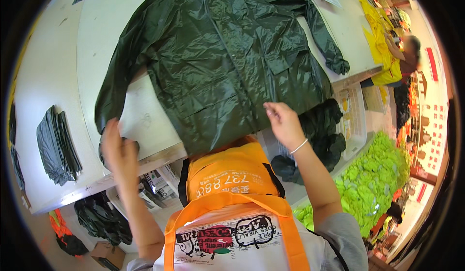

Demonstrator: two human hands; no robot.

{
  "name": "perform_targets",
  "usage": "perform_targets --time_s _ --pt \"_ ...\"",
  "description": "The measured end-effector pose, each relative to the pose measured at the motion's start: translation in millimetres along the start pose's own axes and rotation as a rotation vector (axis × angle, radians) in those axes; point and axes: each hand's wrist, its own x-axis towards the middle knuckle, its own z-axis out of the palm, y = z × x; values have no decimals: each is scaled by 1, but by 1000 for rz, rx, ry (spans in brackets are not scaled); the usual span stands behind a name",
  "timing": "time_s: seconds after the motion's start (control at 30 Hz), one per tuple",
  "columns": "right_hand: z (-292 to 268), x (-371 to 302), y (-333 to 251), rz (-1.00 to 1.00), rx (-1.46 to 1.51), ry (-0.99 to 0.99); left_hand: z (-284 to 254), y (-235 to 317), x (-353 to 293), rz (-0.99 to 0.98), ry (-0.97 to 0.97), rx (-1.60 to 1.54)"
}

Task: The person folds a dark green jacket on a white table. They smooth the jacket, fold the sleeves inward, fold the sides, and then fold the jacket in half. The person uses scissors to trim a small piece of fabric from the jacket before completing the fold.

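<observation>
A dark green, shiny rain jacket [213, 62] lies spread front up on the white table [53, 77], its lower hem hanging over the near edge. My left hand [118, 147] is at the cuff end of the left-lying sleeve [114, 92]; motion smears its fingers, so I cannot see whether they grip the fabric. Over the jacket's lower right front, near the hem, is my right hand [285, 123], its fingers drawn together in a pinch. Whatever sits between those fingertips is too small to make out. The other sleeve [327, 48] stretches down to the right.
Folded dark garments [58, 145] lie on the table at left. Bright green garments [373, 184] are heaped at right, beside a white basket [356, 116] and dark bundles [319, 140]. A cardboard box [107, 255] stands below left. A person [395, 65] is at far right with yellow garments.
</observation>
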Motion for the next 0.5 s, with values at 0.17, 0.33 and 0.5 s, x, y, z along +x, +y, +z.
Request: perform_targets --time_s 0.17,0.33,0.5 --pt "-85 103 97 -142 13 162 192 155 -10 169 -313 -135" --pt "-99 186 172 -213 211 58 301 233 21 43 -150 -288" --pt "-93 202 160 -362 15 -130 353 246 76 -206 -132 -226"
